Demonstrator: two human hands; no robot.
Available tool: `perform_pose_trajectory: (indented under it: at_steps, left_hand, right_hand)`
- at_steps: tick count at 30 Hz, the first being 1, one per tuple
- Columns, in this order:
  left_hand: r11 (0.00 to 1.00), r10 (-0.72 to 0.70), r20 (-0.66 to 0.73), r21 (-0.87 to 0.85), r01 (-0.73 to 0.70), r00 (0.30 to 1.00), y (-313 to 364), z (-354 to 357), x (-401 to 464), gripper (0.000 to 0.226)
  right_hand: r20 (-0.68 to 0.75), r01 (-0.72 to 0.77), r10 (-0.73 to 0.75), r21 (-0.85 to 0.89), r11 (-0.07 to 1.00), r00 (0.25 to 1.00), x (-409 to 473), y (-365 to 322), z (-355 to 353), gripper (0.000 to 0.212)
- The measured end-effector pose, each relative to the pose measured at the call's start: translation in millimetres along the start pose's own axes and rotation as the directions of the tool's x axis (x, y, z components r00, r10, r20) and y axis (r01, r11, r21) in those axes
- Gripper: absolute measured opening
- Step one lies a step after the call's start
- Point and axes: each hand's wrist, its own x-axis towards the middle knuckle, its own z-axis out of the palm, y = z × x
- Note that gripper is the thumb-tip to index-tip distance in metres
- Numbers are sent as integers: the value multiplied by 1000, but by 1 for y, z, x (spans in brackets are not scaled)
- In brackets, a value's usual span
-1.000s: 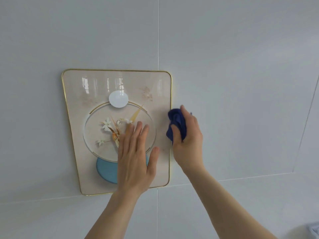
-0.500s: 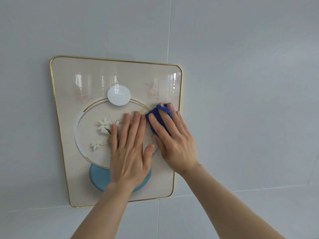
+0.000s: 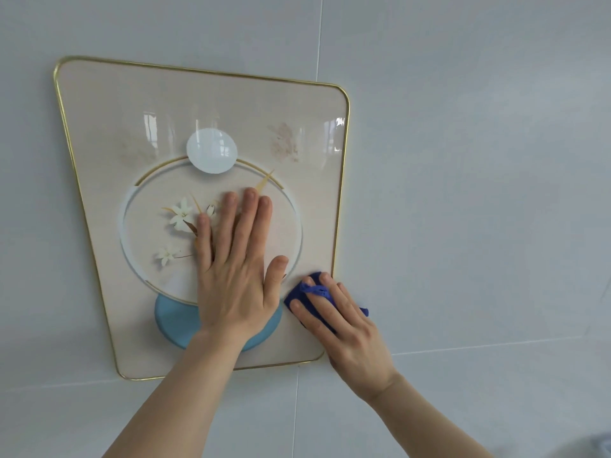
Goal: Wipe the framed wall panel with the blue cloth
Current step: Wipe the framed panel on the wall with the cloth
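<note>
A glossy beige framed wall panel with a thin gold rim and rounded corners (image 3: 109, 133) hangs flat against a pale grey tiled wall (image 3: 463, 160). Its printed picture shows a large ring at the middle, a pale round disc (image 3: 211, 150) at the top of the ring, small white flowers (image 3: 181, 214) inside the ring on its left side, and a light blue rounded shape (image 3: 172, 320) below the ring.

The person's left hand (image 3: 236, 276) lies flat on the panel's middle, palm against the surface, fingers (image 3: 251, 209) straight and close together, pointing up into the ring, thumb spread toward the right; it grips nothing. Its heel covers part of the light blue shape.

The right hand (image 3: 344, 328) is at the panel's lower right corner, just beside the left thumb. Its fingers are laid over a crumpled dark blue cloth (image 3: 294, 297), pressing it against the panel close to the right gold rim. The cloth bulges out from under the fingertips toward the panel's middle, and a small end of it sticks out past the rim onto the wall. Both bare forearms reach up from the bottom edge of the view.
</note>
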Motion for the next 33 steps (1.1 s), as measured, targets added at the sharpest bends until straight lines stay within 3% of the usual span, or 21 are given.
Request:
perform_pose_trajectory:
  at_steps: [7,12,16,17,18,20,21,22,25,28,33]
  left_hand:
    - [1000,7,9,11,-7,1000,0,-1,-1,69]
    - [1000,1,40,23,-2,999,0,-3,-1,70]
    - [1000,-1,52,30,-1,999,0,-3,0,70]
    - [1000,-2,52,29,0,999,0,-3,0,71]
    - [1000,-3,49,27,2,999,0,-3,-1,71]
    - [1000,-5,48,28,4,999,0,-3,-1,71]
    - [1000,-4,47,30,2,999,1,-2,-1,71]
    - [999,-1,44,32,0,999,1,-2,-1,71]
    - [999,0,40,40,-2,999,1,-2,-1,70]
    - [999,-8,37,50,6,999,1,-2,-1,69]
    - [999,-4,38,40,2,999,1,-3,-1,68]
  right_hand:
    - [40,-46,48,-30,998,998,-8,-13,-12,63]
    - [167,-8,19,-70,998,986,-26,-21,-29,68]
    - [241,-203,182,64,977,953,-24,-34,-42,76]
    - [216,-315,276,175,933,937,-21,-38,-46,77]
    - [225,-466,411,326,823,883,-12,-44,-54,75]
    - [310,-681,652,580,447,692,9,-51,-75,64]
    - [353,-718,735,648,255,579,22,-51,-86,57]
    - [376,-723,779,676,139,501,32,-49,-93,48]
    - [382,-690,845,723,-22,373,61,-36,-105,34]
    - [289,-630,888,777,0,357,95,-26,-113,26]
    - [30,-488,903,849,203,429,160,-22,-117,17]
